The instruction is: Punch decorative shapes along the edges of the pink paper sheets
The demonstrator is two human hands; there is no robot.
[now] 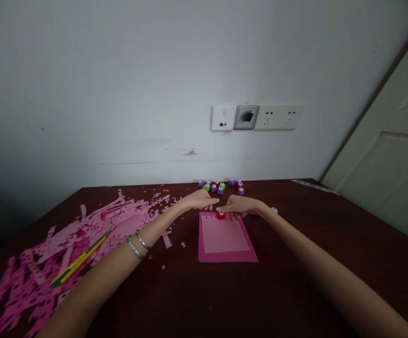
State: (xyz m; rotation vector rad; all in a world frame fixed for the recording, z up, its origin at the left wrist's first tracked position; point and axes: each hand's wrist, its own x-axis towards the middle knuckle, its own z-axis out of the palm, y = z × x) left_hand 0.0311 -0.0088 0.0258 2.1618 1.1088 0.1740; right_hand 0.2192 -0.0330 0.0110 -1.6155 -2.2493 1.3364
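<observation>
A person's right hand (239,204) closed around a small red punch (220,215) at the 12 o'clock edge of a light pink sheet (225,234), which lay on a larger, darker pink sheet (228,257) on a dark red-brown table (189,300). The left hand (201,200), its index finger extended toward the right hand and its other fingers curled narrow, hovered near the sheets' 11 o'clock corner; whether anything lay inside its curl could not be told. Small marks ran along the light sheet's far edge, just left of the punch. Two silver-toned bracelets (134,246) circled the left forearm.

Viewed from the sheets, a cluster of purple, green and red punches (214,188) stood at 12 o'clock near the wall (119,94). Strips and scraps of punched pink paper (129,225) spread across 9 o'clock, a yellow cutter (80,260) resting on them. A green-and-white item (274,210), partly hidden by the right forearm, sat at 2 o'clock. Socket plates (277,117) lined the wall above.
</observation>
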